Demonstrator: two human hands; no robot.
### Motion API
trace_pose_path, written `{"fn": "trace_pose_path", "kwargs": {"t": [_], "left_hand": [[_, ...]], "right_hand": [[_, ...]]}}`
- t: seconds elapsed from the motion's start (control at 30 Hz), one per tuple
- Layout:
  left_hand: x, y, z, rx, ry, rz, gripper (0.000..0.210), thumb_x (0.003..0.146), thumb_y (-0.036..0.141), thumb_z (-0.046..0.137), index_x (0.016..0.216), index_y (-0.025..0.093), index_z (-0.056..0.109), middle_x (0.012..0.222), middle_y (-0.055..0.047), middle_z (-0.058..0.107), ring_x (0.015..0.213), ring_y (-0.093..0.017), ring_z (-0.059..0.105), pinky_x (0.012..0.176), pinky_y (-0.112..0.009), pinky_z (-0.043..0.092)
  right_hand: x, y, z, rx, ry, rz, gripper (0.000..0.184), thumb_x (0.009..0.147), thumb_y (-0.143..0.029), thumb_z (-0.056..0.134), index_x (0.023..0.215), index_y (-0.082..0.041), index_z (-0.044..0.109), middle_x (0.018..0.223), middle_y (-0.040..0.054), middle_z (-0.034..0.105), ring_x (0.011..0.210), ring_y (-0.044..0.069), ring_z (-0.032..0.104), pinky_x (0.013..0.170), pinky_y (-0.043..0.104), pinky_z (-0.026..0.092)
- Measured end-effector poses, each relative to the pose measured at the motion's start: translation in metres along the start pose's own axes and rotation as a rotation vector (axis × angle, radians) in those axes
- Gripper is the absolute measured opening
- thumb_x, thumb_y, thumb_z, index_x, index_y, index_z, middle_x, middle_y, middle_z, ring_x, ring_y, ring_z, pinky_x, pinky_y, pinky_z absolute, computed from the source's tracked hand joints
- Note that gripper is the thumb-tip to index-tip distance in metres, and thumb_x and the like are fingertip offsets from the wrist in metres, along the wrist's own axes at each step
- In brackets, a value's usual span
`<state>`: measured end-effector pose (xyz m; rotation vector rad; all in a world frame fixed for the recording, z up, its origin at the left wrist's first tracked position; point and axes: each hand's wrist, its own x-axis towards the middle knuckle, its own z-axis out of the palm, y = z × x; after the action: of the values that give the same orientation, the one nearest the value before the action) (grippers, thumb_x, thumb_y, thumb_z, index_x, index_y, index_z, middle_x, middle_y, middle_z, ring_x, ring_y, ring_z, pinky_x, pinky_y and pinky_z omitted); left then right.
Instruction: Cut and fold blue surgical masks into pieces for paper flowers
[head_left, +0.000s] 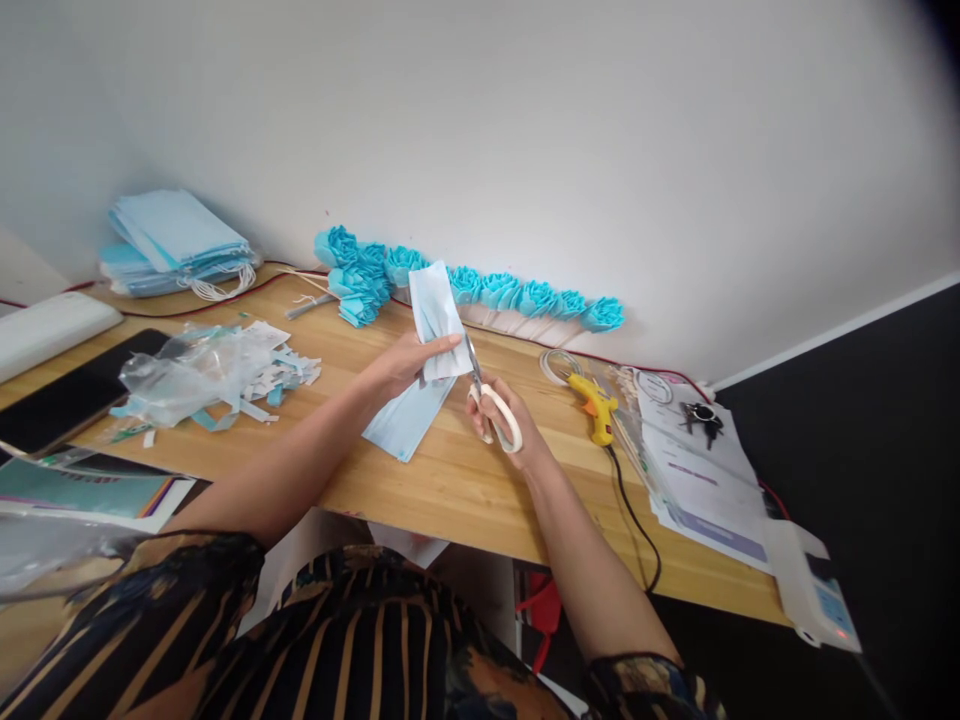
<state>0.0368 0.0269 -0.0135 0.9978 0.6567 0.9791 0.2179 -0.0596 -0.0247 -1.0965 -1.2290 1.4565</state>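
My left hand pinches a pale blue face mask between thumb and fingers, above the middle of the desk. In my right hand is a pair of scissors with white handles. The scissor blades meet the mask's right edge near my left thumb; whether they are cutting through it I cannot tell. Under my hands another light blue mask piece lies flat on the wood. My left fingers are partly hidden behind the mask.
Blue paper-like flowers line the wall. Stacked masks stand back left, near a plastic bag, cut scraps and a phone. A yellow glue gun, papers, keys and a power strip are right.
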Motion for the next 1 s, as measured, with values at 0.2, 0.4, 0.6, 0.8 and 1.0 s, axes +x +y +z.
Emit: {"fn": "trace_pose_path", "kwargs": {"t": [0.2,0.4,0.6,0.8,1.0], "left_hand": [[-0.002,0.005,0.004,-0.143,0.055,-0.018,0.048,0.058,0.030,0.091,0.096,0.011,0.069,0.086,-0.006,0.073,0.074,-0.018,0.067,0.071,-0.029,0.052],[-0.002,0.007,0.005,-0.198,0.149,-0.062,0.041,0.060,0.023,0.088,0.095,0.011,0.069,0.083,-0.006,0.074,0.072,-0.018,0.068,0.069,-0.030,0.054],[-0.001,0.007,0.006,-0.235,0.169,-0.027,0.039,0.060,0.020,0.087,0.094,0.011,0.069,0.084,-0.006,0.075,0.073,-0.017,0.068,0.073,-0.029,0.056],[-0.003,0.003,0.005,-0.123,0.119,-0.048,0.043,0.061,0.027,0.088,0.095,0.010,0.071,0.085,-0.008,0.075,0.072,-0.019,0.068,0.067,-0.029,0.055],[0.000,-0.004,0.001,-0.026,0.142,-0.004,0.043,0.063,0.033,0.087,0.096,0.010,0.072,0.089,-0.011,0.074,0.072,-0.020,0.068,0.067,-0.030,0.055]], "right_hand": [[0.001,0.001,0.000,0.024,-0.001,-0.010,0.065,0.070,-0.057,0.078,0.116,-0.024,0.046,0.073,-0.0047,0.064,0.047,0.006,0.050,0.038,0.017,0.034],[0.001,0.002,-0.002,0.026,-0.013,-0.011,0.076,0.071,-0.055,0.078,0.132,-0.024,0.043,0.075,-0.0040,0.064,0.050,0.007,0.052,0.041,0.018,0.037],[-0.001,0.002,-0.001,0.000,-0.032,-0.012,0.080,0.074,-0.054,0.076,0.140,-0.025,0.041,0.079,-0.0023,0.063,0.054,0.008,0.053,0.043,0.020,0.037],[-0.001,0.001,0.001,0.005,-0.026,-0.027,0.084,0.073,-0.057,0.075,0.142,-0.024,0.040,0.081,-0.0012,0.062,0.057,0.010,0.053,0.045,0.021,0.037],[0.000,0.002,-0.001,-0.031,-0.033,-0.048,0.081,0.074,-0.057,0.074,0.141,-0.024,0.042,0.080,-0.0010,0.062,0.057,0.010,0.053,0.048,0.022,0.040]]}}
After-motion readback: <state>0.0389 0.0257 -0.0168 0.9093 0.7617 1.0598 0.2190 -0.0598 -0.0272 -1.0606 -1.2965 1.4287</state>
